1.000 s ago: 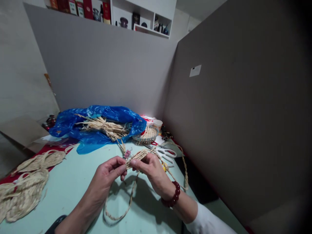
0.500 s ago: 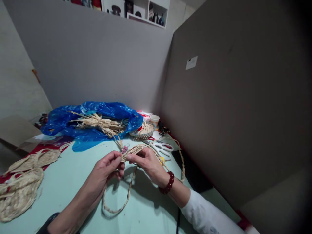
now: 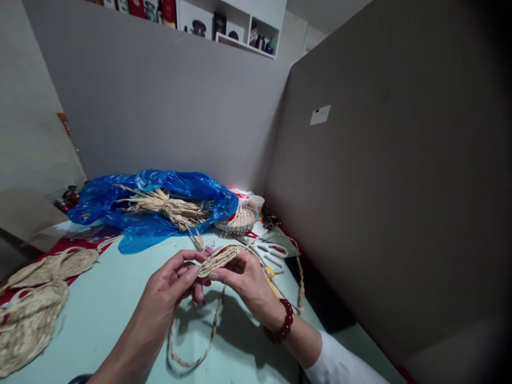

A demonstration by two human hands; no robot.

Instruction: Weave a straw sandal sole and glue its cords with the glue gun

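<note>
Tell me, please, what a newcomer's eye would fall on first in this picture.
Probably the blue plastic bag at the far side of the pale green table, with a bundle of straw-coloured strips lying in its opening. Next, perhaps, the left hand and right hand in the middle foreground, holding a flattened braided piece. A dark red bracelet on the right arm also stands out.

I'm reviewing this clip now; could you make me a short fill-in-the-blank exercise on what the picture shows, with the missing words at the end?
The left hand and right hand hold the braided straw coil, and the beaded bracelet circles the ____ wrist.
The straw bundle lies in an open ____ plastic bag.
The scissors have ____ handles.

Missing words: right; blue; white.
</note>
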